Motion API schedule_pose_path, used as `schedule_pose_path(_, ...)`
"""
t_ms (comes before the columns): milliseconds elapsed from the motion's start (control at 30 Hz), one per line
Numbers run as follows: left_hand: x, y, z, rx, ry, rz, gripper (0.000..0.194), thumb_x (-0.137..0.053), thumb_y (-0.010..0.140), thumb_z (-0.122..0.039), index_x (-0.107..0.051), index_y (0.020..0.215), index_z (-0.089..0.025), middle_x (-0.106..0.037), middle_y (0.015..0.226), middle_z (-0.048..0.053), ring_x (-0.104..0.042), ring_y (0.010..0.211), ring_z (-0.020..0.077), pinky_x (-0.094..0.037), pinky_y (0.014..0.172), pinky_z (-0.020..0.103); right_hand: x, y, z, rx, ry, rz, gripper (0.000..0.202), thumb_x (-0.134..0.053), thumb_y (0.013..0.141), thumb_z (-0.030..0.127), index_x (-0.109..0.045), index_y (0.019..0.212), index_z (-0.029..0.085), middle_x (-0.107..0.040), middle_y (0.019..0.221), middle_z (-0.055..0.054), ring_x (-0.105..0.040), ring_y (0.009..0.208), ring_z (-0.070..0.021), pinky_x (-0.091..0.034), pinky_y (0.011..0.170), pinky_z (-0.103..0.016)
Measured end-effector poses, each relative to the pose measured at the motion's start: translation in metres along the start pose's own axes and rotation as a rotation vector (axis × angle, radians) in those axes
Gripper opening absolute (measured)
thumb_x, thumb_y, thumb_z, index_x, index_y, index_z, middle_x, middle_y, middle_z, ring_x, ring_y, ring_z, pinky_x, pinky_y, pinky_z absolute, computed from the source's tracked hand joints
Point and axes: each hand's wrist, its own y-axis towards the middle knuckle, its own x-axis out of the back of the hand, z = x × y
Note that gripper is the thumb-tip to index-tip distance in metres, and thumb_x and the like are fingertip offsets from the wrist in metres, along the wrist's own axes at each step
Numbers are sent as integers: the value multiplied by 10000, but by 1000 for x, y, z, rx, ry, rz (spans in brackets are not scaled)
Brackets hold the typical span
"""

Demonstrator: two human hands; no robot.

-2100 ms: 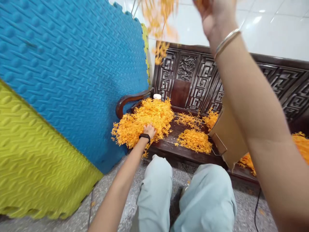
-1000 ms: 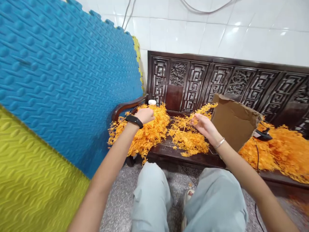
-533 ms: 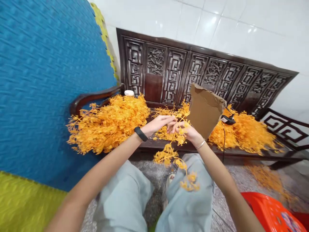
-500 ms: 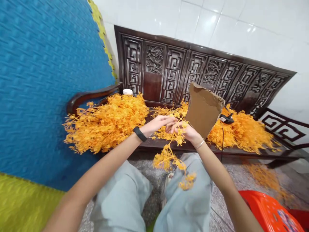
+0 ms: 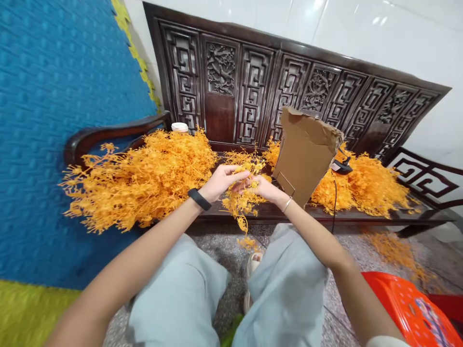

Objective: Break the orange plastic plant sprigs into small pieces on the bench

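Observation:
My left hand (image 5: 224, 181) and my right hand (image 5: 261, 187) meet over the front of the bench seat. Between them is an orange artificial flower sprig (image 5: 240, 207), whose lower end dangles past the seat edge. Both hands have their fingers closed around its thin stems. A loose heap of the same orange sprigs (image 5: 249, 160) lies just behind my fingers. To the left rises a big pile of orange sprigs (image 5: 144, 178). A brown cardboard piece (image 5: 307, 154) stands upright to the right of my right hand.
The dark carved wooden bench (image 5: 220, 118) spans the view. More orange sprigs (image 5: 376, 188) and a black device with a cord (image 5: 342, 166) lie at the right. A white round container (image 5: 180, 127) sits behind the left pile. Blue foam matting (image 5: 54, 96) and a red stool (image 5: 408, 303) flank me.
Both hands have drawn slightly left and closer together with the sprig. Its dangling end has swung left and hangs higher. The camera view has shifted a little.

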Motion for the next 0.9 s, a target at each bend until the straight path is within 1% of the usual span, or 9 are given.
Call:
schedule_pose_path(133, 0, 7, 10, 80, 28, -12, 224, -691, 669, -328, -631, 608, -120, -613, 570, -3, -487, 472, 68, -355, 465, 212, -9, -2, -9, -57, 15, 25, 276, -716, 641, 427, -691, 636, 152, -692, 742, -38, -629, 843, -195, -459, 877, -338)
schedule_pose_path(267, -1, 5, 11, 125, 26, -106, 179, -683, 669, -256, -613, 563, -128, -581, 527, -19, -492, 490, 68, -364, 492, 209, -17, -2, -14, -147, 263, 93, 270, -728, 629, 409, -682, 701, 153, -691, 776, -34, -630, 725, -149, -490, 800, -309)
schedule_pose_path(333, 0, 4, 11, 149, 11, -135, 142, -661, 691, -241, -630, 606, -132, -593, 543, -17, -507, 498, 75, -382, 510, 215, -14, 0, -19, -215, 351, 113, 274, -754, 587, 377, -672, 718, 151, -689, 783, -32, -630, 712, -144, -500, 782, -309)
schedule_pose_path(400, 3, 4, 14, 170, 5, -140, 130, -641, 713, -234, -629, 630, -136, -606, 560, -13, -521, 504, 77, -400, 530, 219, -5, 4, -26, -271, 304, 108, 234, -757, 565, 289, -671, 727, 143, -685, 765, -23, -626, 721, -143, -504, 771, -302)
schedule_pose_path(467, 8, 5, 20, 184, 46, -101, 145, -630, 727, -238, -619, 624, -136, -626, 587, -6, -528, 508, 75, -407, 545, 219, 7, 9, -36, -312, 148, 39, 158, -714, 576, 170, -673, 724, 134, -676, 724, -9, -612, 700, -130, -505, 747, -284)
schedule_pose_path(567, 15, 7, 33, 228, 192, -1, 145, -623, 735, -255, -629, 657, -133, -667, 664, 12, -528, 515, 75, -390, 530, 216, 23, 15, -50, -371, 12, -177, 121, -621, 647, 96, -670, 752, 128, -666, 681, -9, -595, 623, -109, -505, 679, -262)
schedule_pose_path(667, 17, 11, 46, 259, 313, 43, 136, -621, 730, -256, -637, 675, -133, -655, 653, 3, -516, 525, 83, -358, 507, 213, 29, 18, -52, -326, 93, -315, 145, -587, 753, 211, -670, 846, 136, -678, 760, -38, -611, 616, -104, -510, 644, -251)
schedule_pose_path(800, 16, 19, 56, 182, 369, 55, 92, -599, 710, -198, -639, 657, -135, -625, 627, -17, -515, 569, 93, -378, 571, 223, 28, 16, -40, -243, 165, -321, 444, -505, 804, 547, -678, 852, 141, -683, 801, -71, -620, 648, -119, -523, 654, -264)
schedule_pose_path(900, 14, 25, 55, 119, 342, 12, 77, -587, 695, -184, -627, 652, -134, -622, 638, -12, -517, 602, 102, -398, 632, 242, 27, 13, -29, -217, 133, -307, 556, -454, 780, 649, -667, 845, 140, -675, 763, -69, -619, 631, -129, -525, 654, -284)
